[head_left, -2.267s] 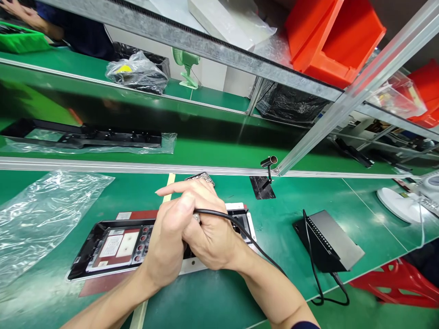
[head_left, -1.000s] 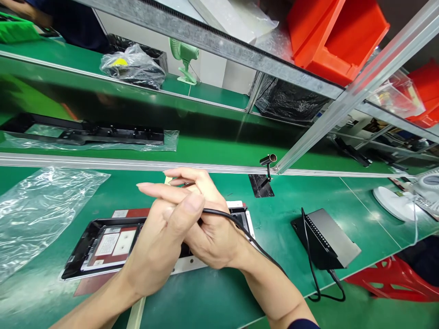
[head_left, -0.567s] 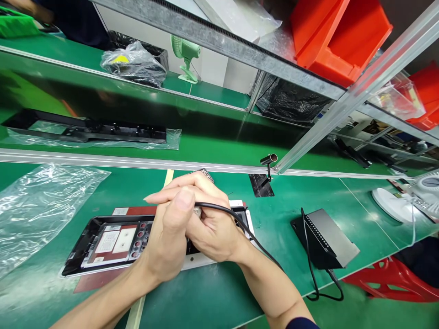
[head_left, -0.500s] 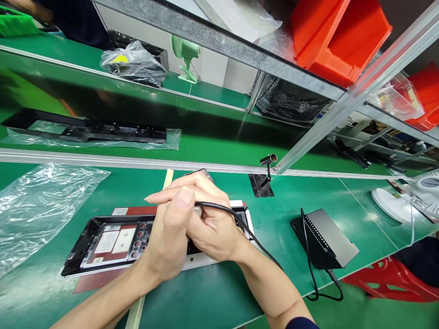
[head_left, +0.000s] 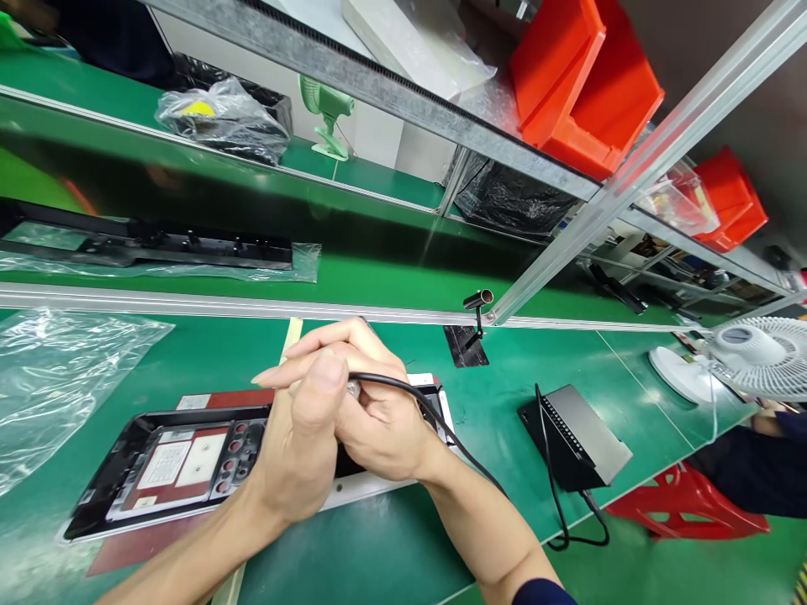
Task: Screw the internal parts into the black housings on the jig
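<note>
My left hand (head_left: 293, 445) and my right hand (head_left: 384, 412) are pressed together over a black panel frame (head_left: 107, 479) with a white rim. The right hand is closed round a black-corded tool. Only its black cord (head_left: 403, 385) and a bit of greyish metal (head_left: 354, 389) between the hands show; its working end is hidden. Closed against the right hand, the left hand keeps its thumb up, and what its fingers hold is out of sight. A reddish-brown sheet (head_left: 135, 538) lies under the frame, whose middle is covered by my hands.
Behind the right hand stands a small black holder with a tube (head_left: 477, 300). Farther right sit a black and grey vented box (head_left: 573, 437) with a cable, and a white fan (head_left: 693, 374). Clear plastic (head_left: 69, 378) lies left. A metal shelf with red bins (head_left: 586, 92) hangs above.
The view has shifted a little, so the bench things appear slightly farther left. Both hands keep the same closed pose over the frame.
</note>
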### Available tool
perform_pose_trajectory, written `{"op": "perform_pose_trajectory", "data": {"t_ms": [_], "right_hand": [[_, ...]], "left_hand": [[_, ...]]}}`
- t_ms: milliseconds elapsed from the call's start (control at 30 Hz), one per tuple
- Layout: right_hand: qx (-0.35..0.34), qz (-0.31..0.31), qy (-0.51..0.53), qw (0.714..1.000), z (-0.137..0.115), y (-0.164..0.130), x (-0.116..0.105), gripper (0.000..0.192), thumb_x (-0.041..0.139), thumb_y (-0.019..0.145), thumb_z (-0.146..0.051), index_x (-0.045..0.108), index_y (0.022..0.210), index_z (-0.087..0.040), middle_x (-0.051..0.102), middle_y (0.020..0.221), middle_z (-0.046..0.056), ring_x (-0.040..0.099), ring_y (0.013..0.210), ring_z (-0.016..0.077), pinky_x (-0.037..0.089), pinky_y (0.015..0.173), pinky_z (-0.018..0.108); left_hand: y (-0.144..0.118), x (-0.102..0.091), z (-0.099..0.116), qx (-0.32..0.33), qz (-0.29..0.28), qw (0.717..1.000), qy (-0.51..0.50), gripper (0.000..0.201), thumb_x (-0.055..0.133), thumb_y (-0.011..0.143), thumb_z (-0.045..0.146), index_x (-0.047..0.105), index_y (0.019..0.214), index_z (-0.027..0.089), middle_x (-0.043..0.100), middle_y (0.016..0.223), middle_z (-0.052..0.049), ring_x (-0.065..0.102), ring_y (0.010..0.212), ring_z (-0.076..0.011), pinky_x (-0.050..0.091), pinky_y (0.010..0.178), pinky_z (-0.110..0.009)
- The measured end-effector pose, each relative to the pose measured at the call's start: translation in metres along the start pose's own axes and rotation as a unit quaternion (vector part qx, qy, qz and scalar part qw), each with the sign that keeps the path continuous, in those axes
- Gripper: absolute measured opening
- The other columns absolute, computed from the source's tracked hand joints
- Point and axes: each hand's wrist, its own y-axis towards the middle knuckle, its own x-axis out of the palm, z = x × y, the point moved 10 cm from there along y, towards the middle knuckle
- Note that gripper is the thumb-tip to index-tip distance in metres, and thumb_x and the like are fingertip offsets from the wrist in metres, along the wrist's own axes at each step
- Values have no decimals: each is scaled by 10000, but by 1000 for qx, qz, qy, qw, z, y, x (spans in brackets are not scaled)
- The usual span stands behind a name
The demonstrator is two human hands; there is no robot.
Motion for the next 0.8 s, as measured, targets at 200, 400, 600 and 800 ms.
{"op": "perform_pose_trajectory", "data": {"t_ms": [200,400,600,800], "right_hand": [[6,1,-4,1000,1,-1,0,317,534,1136,-366,826,1090,-252,701,1220,54,708,1193,152,629,1116,289],[12,-20,-31,999,3,-2,-1,372,504,1155,-438,822,1125,-247,703,1222,62,700,1205,162,637,1102,303],[10,-32,-47,998,7,-4,-1,270,550,1137,-357,797,1171,-253,706,1232,62,709,1224,174,647,1111,334],[43,-40,-109,992,15,-8,-1,297,517,1147,-356,796,1211,-276,749,1257,64,709,1250,193,670,1100,370]], "left_hand": [[1,4,5,20,-18,998,-50,697,345,1124,677,849,939,233,740,1115,-107,658,1107,-337,540,860,-453],[4,6,8,25,-12,998,-58,680,343,1125,677,842,961,245,755,1117,-82,673,1066,-308,572,870,-455],[6,8,11,17,-12,997,-73,684,358,1105,684,852,938,240,754,1061,-97,681,1032,-322,581,852,-471],[5,12,17,32,-40,995,-89,662,337,1124,626,865,985,251,755,1134,-106,682,1095,-330,601,886,-463]]}}
